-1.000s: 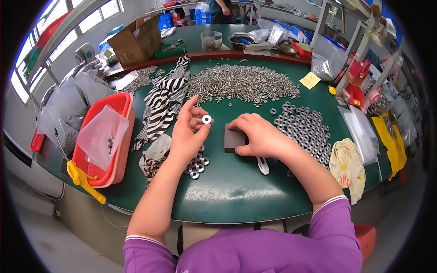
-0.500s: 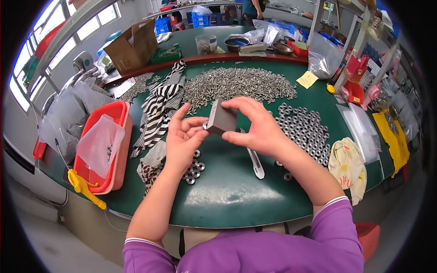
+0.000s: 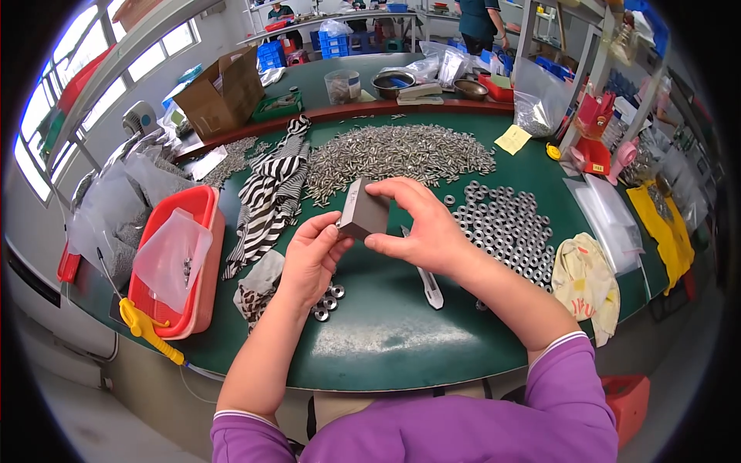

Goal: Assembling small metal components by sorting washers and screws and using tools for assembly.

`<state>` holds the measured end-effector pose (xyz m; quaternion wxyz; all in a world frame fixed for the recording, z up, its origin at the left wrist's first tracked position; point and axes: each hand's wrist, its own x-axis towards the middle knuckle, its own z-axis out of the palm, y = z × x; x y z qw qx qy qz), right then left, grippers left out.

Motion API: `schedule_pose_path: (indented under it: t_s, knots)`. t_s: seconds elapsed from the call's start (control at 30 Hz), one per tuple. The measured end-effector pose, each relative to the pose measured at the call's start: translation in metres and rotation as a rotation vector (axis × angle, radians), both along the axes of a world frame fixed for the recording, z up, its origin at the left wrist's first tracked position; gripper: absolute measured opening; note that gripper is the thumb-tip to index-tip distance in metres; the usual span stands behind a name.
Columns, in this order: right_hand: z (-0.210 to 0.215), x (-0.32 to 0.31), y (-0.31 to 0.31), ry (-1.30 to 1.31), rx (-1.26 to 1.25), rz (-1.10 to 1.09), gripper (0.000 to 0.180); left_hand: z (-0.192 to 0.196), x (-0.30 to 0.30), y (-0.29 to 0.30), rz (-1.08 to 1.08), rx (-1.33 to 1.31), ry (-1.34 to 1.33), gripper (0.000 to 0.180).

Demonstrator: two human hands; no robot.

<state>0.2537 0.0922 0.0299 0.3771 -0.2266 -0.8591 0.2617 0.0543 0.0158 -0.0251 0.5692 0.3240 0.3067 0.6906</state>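
I hold a small grey metal block [image 3: 363,217] up off the green table [image 3: 386,339], between both hands. My right hand [image 3: 421,231] closes on it from the right, fingers curled over its top edge and thumb under its lower right corner. My left hand [image 3: 309,258] meets it from below left, thumb and fingertips pressed to its lower left corner, the rest of the hand loosely curled.

Beneath the left hand a few steel washers [image 3: 328,301] lie in a small cluster, and a white-handled tool [image 3: 426,282] lies just right of them, under my right wrist. Towards the near table edge the green surface is bare. Beyond the block spreads a wide heap of small steel screws [image 3: 397,154]; to the right, a field of ring-shaped nuts [image 3: 505,228]. A zebra-striped cloth [image 3: 270,201] runs along the left, and a red tray [image 3: 189,266] holding a clear plastic bag [image 3: 170,255] sits at the left table edge.
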Motion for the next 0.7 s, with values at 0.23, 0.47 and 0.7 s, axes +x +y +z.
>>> schedule_pose_path:
  t_s: [0.23,0.47,0.7]
  knots:
    - [-0.004,-0.001,0.002,0.006,0.027,0.006,0.062,-0.003,-0.003,0.0,-0.02,0.02,0.037,0.023]
    - [0.002,-0.005,-0.02,0.026,0.126,0.095,0.063,-0.006,-0.003,0.004,-0.101,-0.037,0.017,0.027]
    - [-0.003,-0.003,-0.009,0.053,0.133,-0.003,0.062,-0.016,0.001,0.003,-0.107,-0.026,-0.054,0.026]
